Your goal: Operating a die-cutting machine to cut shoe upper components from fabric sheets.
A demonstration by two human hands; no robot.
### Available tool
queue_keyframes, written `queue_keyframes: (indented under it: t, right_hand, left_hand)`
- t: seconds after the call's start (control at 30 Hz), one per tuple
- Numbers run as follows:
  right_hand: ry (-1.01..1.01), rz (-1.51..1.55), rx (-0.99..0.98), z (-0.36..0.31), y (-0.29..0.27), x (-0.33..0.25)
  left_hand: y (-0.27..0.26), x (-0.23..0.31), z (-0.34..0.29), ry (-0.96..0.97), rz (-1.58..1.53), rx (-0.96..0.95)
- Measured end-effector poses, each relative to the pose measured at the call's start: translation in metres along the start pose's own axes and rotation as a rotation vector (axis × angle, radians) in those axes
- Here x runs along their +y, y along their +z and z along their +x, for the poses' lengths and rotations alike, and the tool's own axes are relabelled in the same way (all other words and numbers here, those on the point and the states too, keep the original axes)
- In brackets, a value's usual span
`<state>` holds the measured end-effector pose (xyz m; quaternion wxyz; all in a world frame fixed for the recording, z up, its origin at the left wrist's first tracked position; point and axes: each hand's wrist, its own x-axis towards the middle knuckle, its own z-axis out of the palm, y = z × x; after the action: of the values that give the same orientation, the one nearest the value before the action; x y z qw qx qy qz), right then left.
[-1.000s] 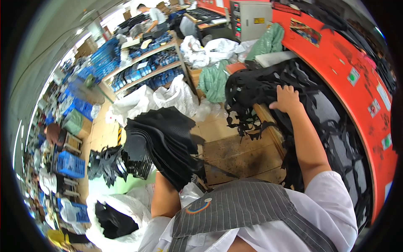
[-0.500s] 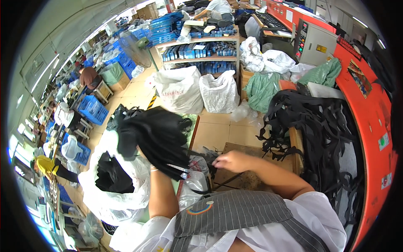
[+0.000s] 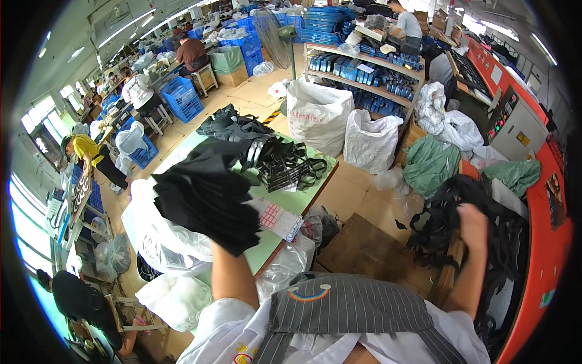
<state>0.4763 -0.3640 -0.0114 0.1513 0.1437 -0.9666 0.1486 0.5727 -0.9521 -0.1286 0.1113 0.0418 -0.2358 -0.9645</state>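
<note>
A thick stack of black fabric pieces (image 3: pixel 206 194) rests on my raised left hand (image 3: pixel 221 250). The stack hides the fingers and most of that hand. Its edges are ragged, and it hangs over a green-topped table (image 3: pixel 318 176). On the right, my right hand (image 3: pixel 473 223) is over a heap of black fabric strips (image 3: pixel 451 209); motion smears its fingers, so what they hold does not show. More black pieces with straps (image 3: pixel 282 161) lie on the table's far part. Beside the stack is a printed sheet with a red grid (image 3: pixel 280 219).
White sacks (image 3: pixel 318 115) stand beyond the table, before a shelf of blue items (image 3: pixel 364 79). A wooden board (image 3: pixel 364 252) lies between table and strip heap. A red machine (image 3: pixel 548 242) borders the right side. Several people work farther off; clear plastic bags (image 3: pixel 285 267) bulge nearby.
My right hand has gone from beside the table to the strip heap on the right. The black stack, now turned flatter, stays with my left hand. The view has swung left.
</note>
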Motion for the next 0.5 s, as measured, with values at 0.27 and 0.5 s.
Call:
queue_keyframes:
  t: [0.27,0.5]
  right_hand:
    - [0.837,-0.847,0.039,-0.1,-0.153,0.112]
    - [0.116,0.572,-0.022,0.015,-0.038,-0.027]
  left_hand:
    - [-0.02,0.043,-0.014,-0.007,0.059,0.029]
    - [0.031,-0.063,0.032,-0.145,0.099,-0.036]
